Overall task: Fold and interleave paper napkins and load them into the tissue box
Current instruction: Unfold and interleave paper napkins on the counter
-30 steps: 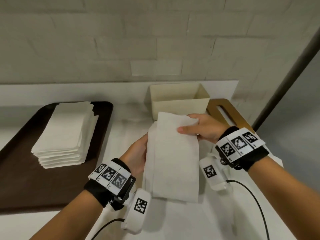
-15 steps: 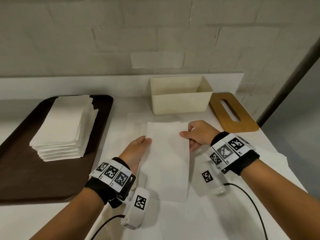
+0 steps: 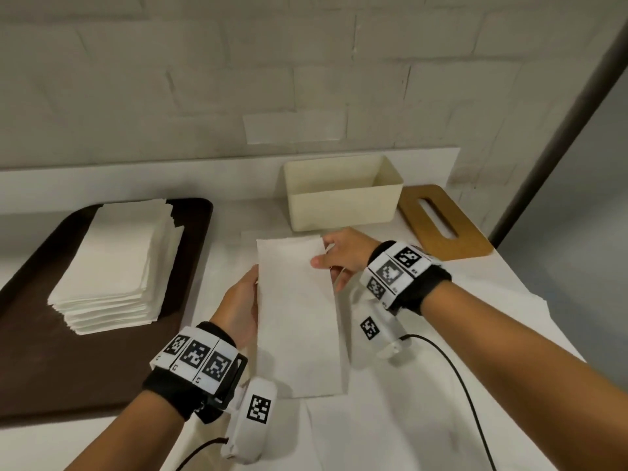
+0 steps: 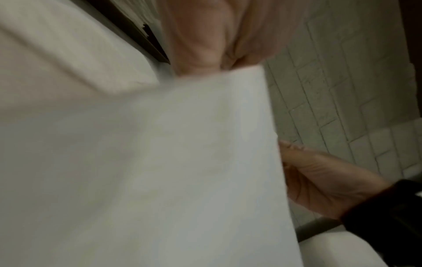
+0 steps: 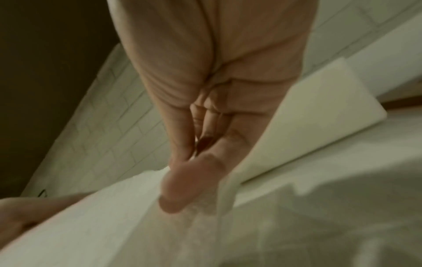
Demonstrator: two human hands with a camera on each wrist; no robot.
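A long folded white napkin is held between both hands above the white table, its near end touching the surface. My left hand grips its left edge, with the fingers hidden under the sheet. My right hand pinches its upper right edge, thumb on top; the right wrist view shows the thumb pressing the napkin. In the left wrist view the napkin fills the frame below my left hand, with the right hand at its edge. The cream tissue box stands open and looks empty just behind.
A dark brown tray at the left carries a stack of white napkins. The wooden slotted lid lies flat right of the box. Unfolded white paper covers the table under my hands. A black cable trails from my right wrist.
Both hands have brought the napkin down from in front of the box toward the table. The visible sheet now looks narrower.
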